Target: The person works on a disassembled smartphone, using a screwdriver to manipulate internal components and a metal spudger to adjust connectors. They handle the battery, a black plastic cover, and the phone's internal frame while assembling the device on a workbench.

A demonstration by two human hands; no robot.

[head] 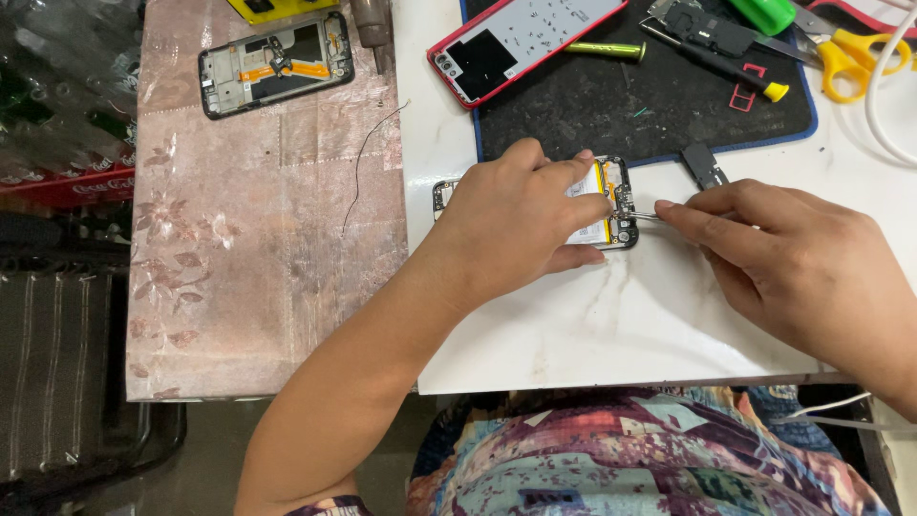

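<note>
The left hand (pixel 521 215) lies curled over an opened phone (pixel 611 205) on the white tabletop (pixel 611 325), pinning it just below the black mat's (pixel 650 105) blue edge. The right hand (pixel 783 248) pinches what seems a thin metal tool (pixel 646 216), tip at the phone's right edge. Bare white surface spreads toward the table's near edge.

free: white slab (pixel 611 334) near edge | blocked: black mat (pixel 650 115) tools

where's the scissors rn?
Head view, top right corner: the yellow-handled scissors lie on the white table at the right edge of the black mat, beside a white cable, well beyond the right hand.
</note>
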